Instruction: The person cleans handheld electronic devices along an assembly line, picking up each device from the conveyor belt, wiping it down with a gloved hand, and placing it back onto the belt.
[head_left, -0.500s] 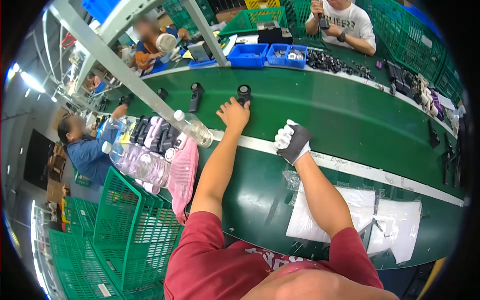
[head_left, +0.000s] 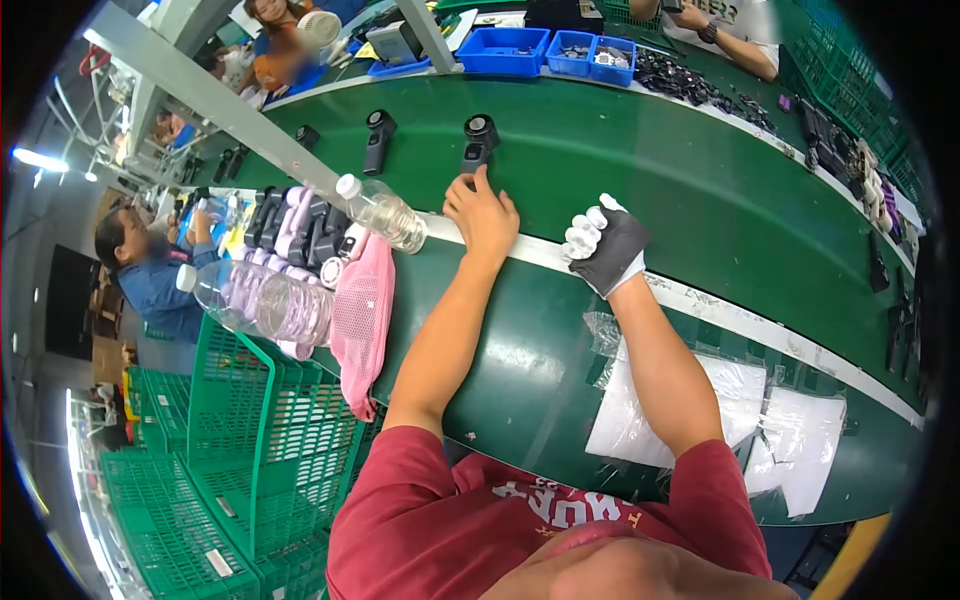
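A black handheld fan (head_left: 479,143) with a round head lies on the green conveyor belt (head_left: 560,180). Just short of its handle is my bare left hand (head_left: 483,218), fingers spread, by the belt's near edge, holding nothing. My right hand (head_left: 606,248) wears a grey and white glove. Its fingers are curled into a loose fist near the white rail (head_left: 690,298), and no object shows in them. Another black fan (head_left: 377,142) lies farther left on the belt. Below my right forearm are white sheets (head_left: 735,400) under clear plastic on the table.
Left of my left arm are a clear bottle (head_left: 385,215), a larger bottle (head_left: 265,300), a pink mesh bag (head_left: 362,325) and pink and black fans. Green crates (head_left: 225,420) stand lower left. Blue bins (head_left: 503,50) line the far side. A metal post crosses the upper left. Co-workers sit around.
My left hand has drawn back toward me from the black fan, uncovering its handle. The right hand stays curled near the rail. The camera view has tilted down.
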